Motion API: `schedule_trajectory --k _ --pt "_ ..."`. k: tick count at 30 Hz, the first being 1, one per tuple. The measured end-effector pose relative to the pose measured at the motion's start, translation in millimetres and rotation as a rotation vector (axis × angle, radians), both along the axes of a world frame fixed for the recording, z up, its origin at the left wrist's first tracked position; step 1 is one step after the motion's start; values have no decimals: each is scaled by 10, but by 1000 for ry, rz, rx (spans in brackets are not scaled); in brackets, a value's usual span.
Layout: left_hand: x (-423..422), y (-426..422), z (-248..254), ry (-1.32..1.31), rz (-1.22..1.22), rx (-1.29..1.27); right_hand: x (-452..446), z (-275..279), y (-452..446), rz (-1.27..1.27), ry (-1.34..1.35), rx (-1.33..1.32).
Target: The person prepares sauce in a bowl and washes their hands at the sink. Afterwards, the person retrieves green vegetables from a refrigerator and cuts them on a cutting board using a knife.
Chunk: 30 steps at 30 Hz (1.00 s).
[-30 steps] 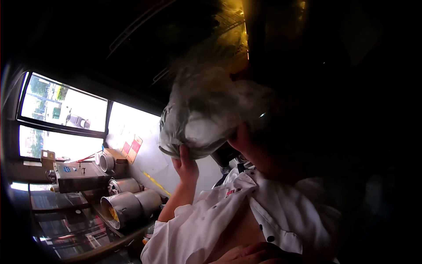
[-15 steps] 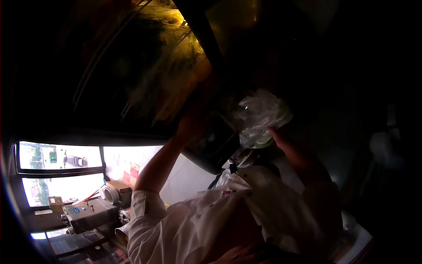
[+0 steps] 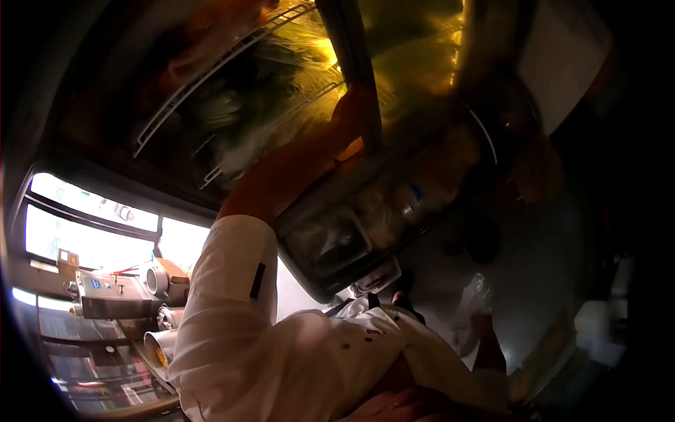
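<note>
My left arm reaches up to the dark door edge [image 3: 349, 46] of a lit cabinet. At that edge is my left hand [image 3: 357, 112]; its fingers are lost in shadow and blur. Low on the right, my right hand [image 3: 482, 325] is closed on a crumpled clear plastic bag [image 3: 477, 294], which hangs beside my body. Inside the cabinet, wire shelves [image 3: 204, 77] carry greens in plastic bags [image 3: 299, 53], lit yellow.
A door with clear bins [image 3: 337, 239] stands open in front of my chest. Windows [image 3: 91, 211] are at the left, above a metal box [image 3: 116, 292] and a pot [image 3: 160, 348] on a counter. A pale panel [image 3: 562, 56] is at the upper right.
The plastic bag has gone from in front of my chest down to the lower right with my right hand. My left hand has left the bag and moved up to the door edge.
</note>
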<state>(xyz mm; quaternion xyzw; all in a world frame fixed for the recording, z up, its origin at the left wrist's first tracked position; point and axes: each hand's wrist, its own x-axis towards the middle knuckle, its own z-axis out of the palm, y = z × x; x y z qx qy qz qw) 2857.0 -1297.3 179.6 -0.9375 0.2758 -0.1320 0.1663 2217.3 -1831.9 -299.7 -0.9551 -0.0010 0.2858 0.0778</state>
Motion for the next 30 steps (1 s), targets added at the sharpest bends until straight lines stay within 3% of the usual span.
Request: schedule_trajectory --k 1,3,4,6,7,8,10,12,16,19,23,25,26,28,30 --pt "-34 63 42 -15 14 -2 143 121 30 14 -15 -2" --pt "-125 195 111 -273 -175 276 244 598 206 -793 95 365" --pt "-178 220 178 -236 -206 198 320 746 302 -777 85 365" --pt "61 130 -49 -82 -74 178 567 1013 506 -960 -106 1122" --pt "118 118 -151 13 -5 -195 731 937 554 -1029 -23 1012" --pt "-91 1 115 -109 -20 258 905 1011 625 -1011 -30 1015" --pt "-160 -95 213 -141 -54 534 1197 1223 899 -1013 9 942" --pt "-98 -160 150 -117 -70 563 1465 1626 1315 -1052 -28 882" --pt "35 -266 -115 -51 -93 623 1666 2040 1832 -1051 -84 1125" --pt "167 -307 -320 -143 -50 609 1580 1883 1941 -1093 -238 1203" --pt "66 -236 -279 -67 -101 651 1221 1720 1815 -1216 -286 1275" --pt "141 -246 -282 52 20 422 996 1546 1639 -1259 -265 1268" --pt "194 -201 -308 40 23 423 870 1457 1520 -1307 -244 1251" --pt "239 -13 -352 -87 1 85 543 1263 1281 -1321 -198 1210" --pt "-178 224 23 -113 -56 90 307 1226 1148 -1368 -151 1206"
